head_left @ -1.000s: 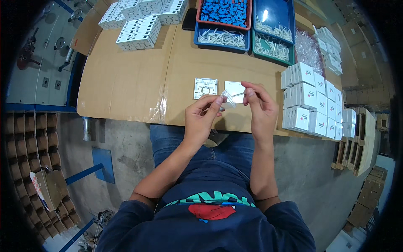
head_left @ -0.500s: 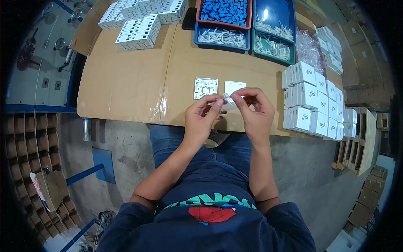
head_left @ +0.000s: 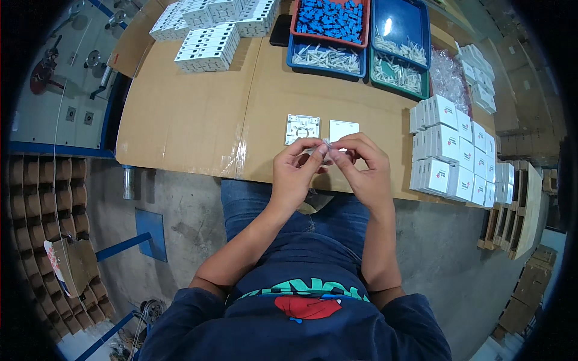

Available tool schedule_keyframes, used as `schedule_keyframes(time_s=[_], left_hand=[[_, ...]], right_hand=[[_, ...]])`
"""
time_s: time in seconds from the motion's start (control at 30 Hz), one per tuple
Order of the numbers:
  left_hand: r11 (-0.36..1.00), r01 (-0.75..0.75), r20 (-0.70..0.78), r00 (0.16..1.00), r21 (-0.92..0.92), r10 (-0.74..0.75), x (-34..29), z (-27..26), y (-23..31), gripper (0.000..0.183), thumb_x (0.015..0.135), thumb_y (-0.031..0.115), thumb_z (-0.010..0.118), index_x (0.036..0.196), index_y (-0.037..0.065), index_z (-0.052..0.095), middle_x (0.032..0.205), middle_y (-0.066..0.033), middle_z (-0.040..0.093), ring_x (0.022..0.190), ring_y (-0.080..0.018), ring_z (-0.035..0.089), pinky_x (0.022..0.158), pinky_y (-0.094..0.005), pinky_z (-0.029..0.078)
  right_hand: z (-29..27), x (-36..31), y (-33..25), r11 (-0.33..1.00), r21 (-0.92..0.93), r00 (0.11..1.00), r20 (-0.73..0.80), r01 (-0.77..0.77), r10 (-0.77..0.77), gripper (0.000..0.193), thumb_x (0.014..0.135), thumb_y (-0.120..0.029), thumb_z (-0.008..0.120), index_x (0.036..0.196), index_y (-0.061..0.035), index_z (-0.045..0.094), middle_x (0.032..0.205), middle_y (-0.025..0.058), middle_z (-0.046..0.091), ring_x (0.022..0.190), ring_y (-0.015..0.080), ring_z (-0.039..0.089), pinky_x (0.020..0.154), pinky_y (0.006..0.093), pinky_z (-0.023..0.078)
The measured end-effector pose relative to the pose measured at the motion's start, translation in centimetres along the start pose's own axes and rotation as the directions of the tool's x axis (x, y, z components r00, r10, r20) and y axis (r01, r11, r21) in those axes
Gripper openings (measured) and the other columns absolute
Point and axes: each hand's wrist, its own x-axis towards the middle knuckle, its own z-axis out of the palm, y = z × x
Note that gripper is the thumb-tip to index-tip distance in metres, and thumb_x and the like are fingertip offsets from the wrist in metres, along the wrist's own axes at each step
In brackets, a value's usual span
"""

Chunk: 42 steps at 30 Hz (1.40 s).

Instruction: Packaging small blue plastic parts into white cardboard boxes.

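My left hand [head_left: 293, 172] and my right hand [head_left: 366, 173] meet above the table's near edge. Between their pinched thumbs and fingers is a small piece of clear, crinkled plastic that looks like a little bag [head_left: 327, 143]. The fingers cover most of it, so any contents cannot be made out. Just beyond my left fingers lies a square white frame [head_left: 302, 127] with fittings inside it. A flat white plate [head_left: 344, 129] rests to its right, its near edge partly hidden by my right hand.
A red tray [head_left: 365, 24] of blue pieces, two blue trays [head_left: 328, 72] and a green tray [head_left: 397, 93] of small white parts stand at the back. White boxes [head_left: 447, 144] are stacked at the right. Piled white frames [head_left: 208, 48] sit far left on the cardboard-covered table [head_left: 180, 120].
My fingertips have drawn closer together, and less of the clear plastic shows between them. The whole view has shifted slightly; the frame and the plate lie as before.
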Motion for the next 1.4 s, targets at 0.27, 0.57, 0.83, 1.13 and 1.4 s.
schedule_keyframes(time_s=[0.27, 0.57, 0.83, 1.13, 1.4], left_hand=[[1.0, 0.012, -0.004, 1.0, -0.004, -0.012, -0.2, -0.1, -0.1, 0.017, 0.101, 0.017, 0.065, 0.111, 0.002, 0.067, 0.102, -0.0044, 0.071, 0.089, -0.0139, 0.072, 0.07, -0.0245, 0.056], [0.999, 0.015, -0.036, 0.999, 0.043, -0.013, -0.1, 0.1, -0.5, 0.017, 0.1, 0.016, 0.066, 0.108, 0.0, 0.069, 0.097, -0.0021, 0.069, 0.087, -0.0075, 0.063, 0.074, -0.0248, 0.057], [0.997, -0.035, -0.023, 0.999, 0.073, 0.037, 0.2, -0.5, -0.5, 0.015, 0.098, 0.013, 0.068, 0.107, 0.0, 0.068, 0.098, -0.0025, 0.068, 0.094, -0.0099, 0.063, 0.086, -0.0259, 0.052], [0.993, -0.088, 0.069, 0.994, 0.079, 0.083, 0.4, -0.7, -0.6, 0.016, 0.097, 0.01, 0.07, 0.109, 0.0, 0.067, 0.103, -0.0041, 0.07, 0.097, -0.0099, 0.064, 0.088, -0.026, 0.05], [0.997, -0.073, -0.001, 0.997, 0.014, 0.073, 0.0, -0.6, -0.5, 0.017, 0.098, 0.01, 0.069, 0.11, -0.001, 0.067, 0.101, -0.0036, 0.07, 0.094, -0.0089, 0.064, 0.086, -0.0237, 0.05]], right_hand=[[-0.3, -0.5, 0.7, 0.988, 0.043, 0.989, -0.012, -0.146, 0.146, 0.012, 0.086, -0.004, 0.075, 0.097, -0.0007, 0.071, 0.08, 0.0023, 0.064, 0.065, 0.0083, 0.053, 0.06, 0.0237, 0.043], [-1.0, -0.5, 1.0, 0.979, -0.083, 0.977, 0.091, -0.184, 0.192, 0.013, 0.088, -0.01, 0.076, 0.09, -0.0002, 0.068, 0.075, 0.0016, 0.061, 0.061, 0.0053, 0.049, 0.056, 0.0234, 0.039], [-1.5, -0.2, 0.4, 0.987, 0.001, 0.974, 0.159, -0.161, 0.159, 0.011, 0.088, -0.003, 0.072, 0.099, -0.0012, 0.07, 0.088, 0.0012, 0.064, 0.072, 0.0066, 0.054, 0.066, 0.0212, 0.043], [-0.9, -0.3, 1.4, 0.974, 0.135, 0.983, 0.006, -0.183, 0.183, 0.017, 0.093, -0.004, 0.07, 0.109, -0.0011, 0.07, 0.094, 0.0008, 0.07, 0.07, 0.002, 0.052, 0.064, 0.0199, 0.044], [-0.9, -0.8, 1.4, 0.937, 0.213, 0.961, 0.069, -0.276, 0.268, 0.014, 0.093, -0.005, 0.071, 0.107, -0.0023, 0.07, 0.074, -0.0065, 0.059, 0.066, -0.0012, 0.049, 0.056, 0.0176, 0.036]])
